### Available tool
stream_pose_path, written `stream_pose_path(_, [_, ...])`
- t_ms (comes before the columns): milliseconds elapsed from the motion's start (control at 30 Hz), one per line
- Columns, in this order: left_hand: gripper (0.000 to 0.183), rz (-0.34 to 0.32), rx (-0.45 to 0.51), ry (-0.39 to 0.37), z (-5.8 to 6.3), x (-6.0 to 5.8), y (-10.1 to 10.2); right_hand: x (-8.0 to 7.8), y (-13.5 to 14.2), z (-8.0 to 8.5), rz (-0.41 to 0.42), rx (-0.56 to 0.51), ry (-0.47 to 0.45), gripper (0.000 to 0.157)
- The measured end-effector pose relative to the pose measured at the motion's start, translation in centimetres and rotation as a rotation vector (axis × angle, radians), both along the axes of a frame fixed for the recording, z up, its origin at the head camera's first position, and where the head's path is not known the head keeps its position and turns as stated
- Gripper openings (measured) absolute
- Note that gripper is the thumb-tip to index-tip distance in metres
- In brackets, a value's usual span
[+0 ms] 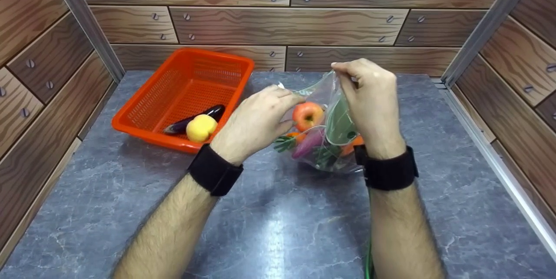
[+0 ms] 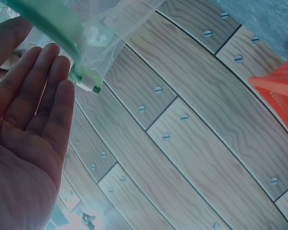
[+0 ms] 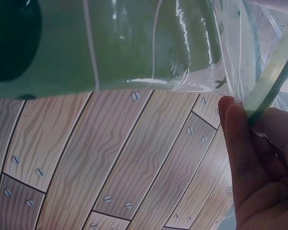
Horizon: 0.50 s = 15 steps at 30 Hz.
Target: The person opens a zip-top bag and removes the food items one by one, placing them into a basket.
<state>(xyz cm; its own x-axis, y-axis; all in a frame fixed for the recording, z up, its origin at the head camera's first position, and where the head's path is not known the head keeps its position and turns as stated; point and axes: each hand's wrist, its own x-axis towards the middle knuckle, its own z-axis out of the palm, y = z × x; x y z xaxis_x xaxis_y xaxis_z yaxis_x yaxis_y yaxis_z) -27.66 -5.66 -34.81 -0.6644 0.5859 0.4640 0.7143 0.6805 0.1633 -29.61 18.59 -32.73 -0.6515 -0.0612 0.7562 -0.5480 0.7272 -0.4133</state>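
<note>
A clear plastic zip bag [image 1: 333, 157] with a green seal strip sits on the table, its mouth raised. Inside show a red-yellow apple [image 1: 307, 114], a purple vegetable [image 1: 309, 143] and orange pieces with green tops. My right hand [image 1: 371, 96] pinches the bag's upper right corner between thumb and fingertips; the right wrist view shows the strip [image 3: 271, 79] between them. At the bag's left edge is my left hand [image 1: 260, 118], fingers extended and thumb apart. In the left wrist view, these straight fingers [image 2: 43, 91] are by the strip's white slider [image 2: 87, 82].
To the left stands an orange-red plastic basket [image 1: 150, 140], holding a dark eggplant [image 1: 180, 126] and a yellow round fruit [image 1: 201, 127]. Wood-patterned walls [image 1: 286, 27] enclose the grey marbled table [image 1: 278, 227]. A green cord [image 1: 369, 257] runs by my right forearm.
</note>
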Motion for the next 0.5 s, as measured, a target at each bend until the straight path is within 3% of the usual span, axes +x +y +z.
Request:
stream_pose_path(267, [0.033, -0.023, -0.086, -0.099, -0.7, -0.1, 0.9, -0.1, 0.0, 0.0, -0.004, -0.006, -0.016, 0.015])
stream_pose_path(500, [0.044, -0.032, -0.124, -0.203, -1.3, -0.3, 1.1, -0.1, 0.0, -0.1, -0.002, -0.003, -0.016, 0.014])
